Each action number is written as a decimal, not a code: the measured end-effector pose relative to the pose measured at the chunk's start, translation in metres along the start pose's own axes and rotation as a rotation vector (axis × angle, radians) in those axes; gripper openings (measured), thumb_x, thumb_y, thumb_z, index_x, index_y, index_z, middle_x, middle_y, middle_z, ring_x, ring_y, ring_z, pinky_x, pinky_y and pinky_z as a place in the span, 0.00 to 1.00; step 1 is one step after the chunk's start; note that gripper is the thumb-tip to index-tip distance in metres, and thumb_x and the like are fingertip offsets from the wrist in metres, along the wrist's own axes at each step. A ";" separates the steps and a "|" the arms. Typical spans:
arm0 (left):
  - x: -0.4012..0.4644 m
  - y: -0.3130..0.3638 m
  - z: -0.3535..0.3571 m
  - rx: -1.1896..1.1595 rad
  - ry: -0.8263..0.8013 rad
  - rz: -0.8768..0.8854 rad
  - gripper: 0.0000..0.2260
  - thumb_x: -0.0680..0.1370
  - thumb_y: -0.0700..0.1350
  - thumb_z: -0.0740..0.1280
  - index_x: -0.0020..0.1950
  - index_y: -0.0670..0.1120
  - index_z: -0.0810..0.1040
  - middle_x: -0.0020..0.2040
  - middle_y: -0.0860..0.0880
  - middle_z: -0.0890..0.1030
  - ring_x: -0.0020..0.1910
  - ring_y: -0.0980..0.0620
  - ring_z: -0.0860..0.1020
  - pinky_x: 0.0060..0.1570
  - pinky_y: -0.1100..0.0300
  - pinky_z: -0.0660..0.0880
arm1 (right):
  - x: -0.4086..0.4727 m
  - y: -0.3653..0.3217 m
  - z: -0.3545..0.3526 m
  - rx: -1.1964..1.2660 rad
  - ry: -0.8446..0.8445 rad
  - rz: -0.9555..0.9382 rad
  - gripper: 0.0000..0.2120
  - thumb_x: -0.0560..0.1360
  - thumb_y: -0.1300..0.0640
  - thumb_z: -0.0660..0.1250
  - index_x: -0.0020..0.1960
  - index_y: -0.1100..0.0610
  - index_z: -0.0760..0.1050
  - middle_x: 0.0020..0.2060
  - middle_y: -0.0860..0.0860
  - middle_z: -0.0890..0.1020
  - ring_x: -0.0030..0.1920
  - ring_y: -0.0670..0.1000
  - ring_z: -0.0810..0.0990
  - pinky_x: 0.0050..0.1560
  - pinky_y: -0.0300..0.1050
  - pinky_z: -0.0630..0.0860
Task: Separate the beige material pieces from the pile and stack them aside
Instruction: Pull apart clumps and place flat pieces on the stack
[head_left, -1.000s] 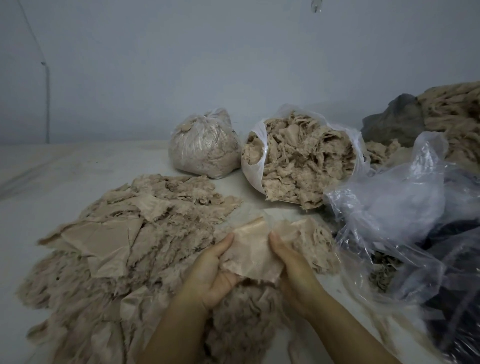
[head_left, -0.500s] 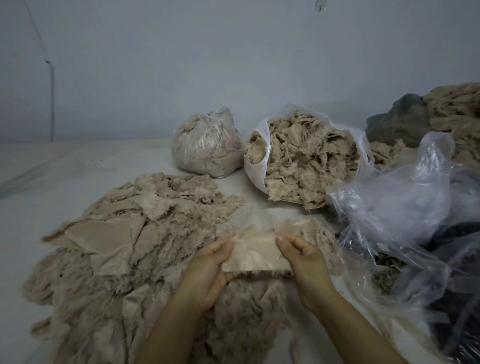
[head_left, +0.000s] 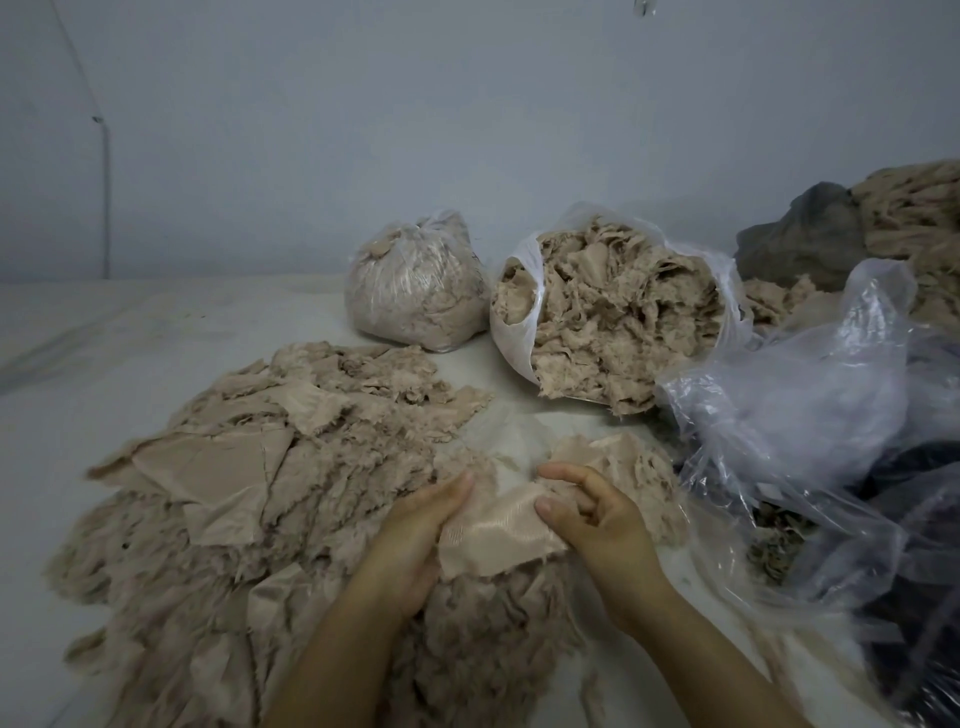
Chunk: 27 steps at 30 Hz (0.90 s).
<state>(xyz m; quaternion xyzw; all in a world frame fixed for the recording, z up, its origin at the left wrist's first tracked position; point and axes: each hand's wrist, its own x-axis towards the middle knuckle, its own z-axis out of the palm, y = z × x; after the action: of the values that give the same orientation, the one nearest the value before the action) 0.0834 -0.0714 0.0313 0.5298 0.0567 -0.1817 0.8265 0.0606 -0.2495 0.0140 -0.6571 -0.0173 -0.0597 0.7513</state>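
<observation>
left hand (head_left: 415, 540) grasps beige piece (head_left: 498, 535) | right hand (head_left: 597, 525) pinches its 3 o'clock edge | pile (head_left: 249, 493) at 9 o'clock on tabletop (head_left: 104, 364)

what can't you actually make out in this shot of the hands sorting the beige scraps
All in the head view:
- Left hand fingertips: tucked under the beige piece it holds.
- Tied bag: contents blurred by wrinkled plastic.
- Dark items at the lower right: veiled by the loose clear plastic and cut by the frame edge.
- Heap at the far right: cut off by the edge.
- Forearms: run out of the bottom edge.
</observation>
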 end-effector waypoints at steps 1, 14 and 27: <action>0.002 -0.001 0.000 0.065 0.089 0.007 0.09 0.76 0.43 0.67 0.49 0.37 0.82 0.43 0.41 0.84 0.37 0.46 0.83 0.32 0.58 0.80 | 0.000 0.000 0.000 -0.021 -0.007 -0.009 0.15 0.73 0.66 0.70 0.49 0.45 0.81 0.35 0.59 0.76 0.37 0.57 0.71 0.44 0.53 0.70; 0.018 0.010 0.008 0.024 0.170 0.271 0.08 0.80 0.39 0.60 0.44 0.39 0.76 0.35 0.45 0.82 0.35 0.51 0.83 0.36 0.62 0.80 | 0.043 -0.016 -0.031 -0.319 0.354 0.009 0.08 0.76 0.60 0.68 0.55 0.54 0.77 0.52 0.54 0.79 0.51 0.55 0.78 0.57 0.58 0.76; 0.009 -0.039 0.004 1.092 -0.252 0.210 0.36 0.71 0.43 0.74 0.75 0.53 0.59 0.65 0.59 0.69 0.62 0.63 0.69 0.50 0.82 0.65 | -0.012 0.024 -0.012 -0.494 -0.009 0.009 0.10 0.76 0.59 0.68 0.37 0.50 0.76 0.29 0.43 0.78 0.31 0.39 0.74 0.35 0.30 0.70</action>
<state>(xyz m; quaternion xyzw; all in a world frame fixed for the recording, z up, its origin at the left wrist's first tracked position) 0.0774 -0.0923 -0.0030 0.8572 -0.1973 -0.1633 0.4468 0.0507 -0.2571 -0.0129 -0.8213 -0.0028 -0.0558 0.5678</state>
